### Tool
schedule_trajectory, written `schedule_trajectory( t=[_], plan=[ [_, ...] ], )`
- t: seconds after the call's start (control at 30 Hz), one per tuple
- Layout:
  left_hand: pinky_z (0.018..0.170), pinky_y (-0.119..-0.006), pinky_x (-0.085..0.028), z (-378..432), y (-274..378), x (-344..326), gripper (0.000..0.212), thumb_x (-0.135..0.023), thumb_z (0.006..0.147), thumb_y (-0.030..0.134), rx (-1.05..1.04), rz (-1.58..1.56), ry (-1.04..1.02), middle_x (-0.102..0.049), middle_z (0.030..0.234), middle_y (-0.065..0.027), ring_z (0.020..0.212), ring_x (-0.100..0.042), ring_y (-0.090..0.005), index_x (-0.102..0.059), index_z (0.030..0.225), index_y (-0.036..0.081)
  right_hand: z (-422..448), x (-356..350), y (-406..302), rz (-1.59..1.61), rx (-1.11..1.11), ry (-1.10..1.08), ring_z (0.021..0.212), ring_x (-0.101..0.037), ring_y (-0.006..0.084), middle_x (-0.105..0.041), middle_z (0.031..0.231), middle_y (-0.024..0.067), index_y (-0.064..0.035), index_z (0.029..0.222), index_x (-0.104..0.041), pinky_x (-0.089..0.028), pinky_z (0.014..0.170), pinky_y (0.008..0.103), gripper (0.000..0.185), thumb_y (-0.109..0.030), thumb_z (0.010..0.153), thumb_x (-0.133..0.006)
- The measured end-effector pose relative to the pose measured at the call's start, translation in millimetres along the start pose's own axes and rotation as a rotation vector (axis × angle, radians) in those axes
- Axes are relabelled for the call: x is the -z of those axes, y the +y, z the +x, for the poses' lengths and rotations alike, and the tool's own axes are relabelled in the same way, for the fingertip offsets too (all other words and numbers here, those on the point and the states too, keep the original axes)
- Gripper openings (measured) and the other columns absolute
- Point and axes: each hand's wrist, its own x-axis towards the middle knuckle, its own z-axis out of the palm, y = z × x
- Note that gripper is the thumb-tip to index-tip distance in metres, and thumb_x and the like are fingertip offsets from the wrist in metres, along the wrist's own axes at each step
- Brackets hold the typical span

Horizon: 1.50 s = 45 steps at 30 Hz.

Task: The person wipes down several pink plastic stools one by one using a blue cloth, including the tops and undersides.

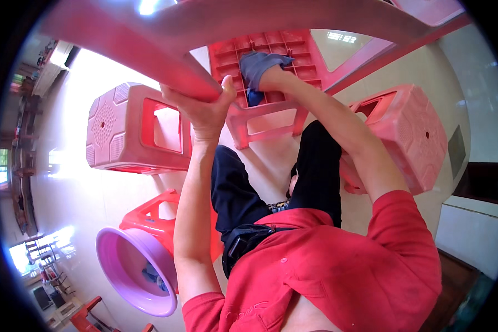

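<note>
A red plastic stool is tipped up close in front of me, its ribbed underside facing me between the legs. My left hand grips one leg, thumb raised along its edge. On the ribbed underside lies my right hand, pressing a blue-grey cloth that covers its fingers. A darker blue bit of cloth shows just below it. To the lower left, a purple plastic basin with a wet-looking cloth inside rests tilted in view on a bright red stool.
A pink plastic stool lies on its side at the left, another at the right. Red wooden chair parts show at the lower left. A white box-like piece stands at the right edge on the glossy tiled floor.
</note>
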Motion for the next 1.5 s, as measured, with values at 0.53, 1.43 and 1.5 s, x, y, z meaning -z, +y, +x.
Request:
schedule_trajectory(
  t=[0.53, 1.43, 1.5],
  plan=[
    [0.090, -0.041, -0.046, -2, 0, 2, 0.098, -0.079, 0.064, 0.021, 0.058, 0.067, 0.010, -0.041, 0.122, -0.0181, 0.103, -0.051, -0.0268, -0.012, 0.134, 0.009, 18, -6, 16, 0.148, 0.081, -0.198, 0.082, -0.064, 0.0349, -0.065, 0.088, 0.0202, -0.0029, 0.083, -0.069, -0.051, 0.074, 0.0421, 0.022, -0.017, 0.070, -0.058],
    [0.092, -0.040, -0.044, -2, 6, -3, 0.097, -0.077, 0.060, 0.007, 0.060, 0.033, 0.015, -0.040, 0.124, -0.0171, 0.105, -0.048, -0.0265, -0.013, 0.133, 0.008, 44, 13, 23, 0.100, -0.109, -0.372, 0.093, -0.065, 0.0283, -0.066, 0.100, 0.0163, -0.0012, 0.097, -0.068, -0.051, 0.078, 0.0412, 0.036, -0.019, 0.066, -0.064],
    [0.092, -0.040, -0.043, -1, 6, -1, 0.096, -0.077, 0.061, 0.007, 0.072, 0.021, 0.026, -0.040, 0.124, -0.0171, 0.105, -0.048, -0.0266, -0.014, 0.133, 0.008, 45, 6, 23, 0.119, -0.105, -0.349, 0.094, -0.064, 0.0291, -0.065, 0.103, 0.0174, 0.0000, 0.098, -0.067, -0.051, 0.079, 0.0418, 0.037, -0.018, 0.066, -0.063]
  ],
)
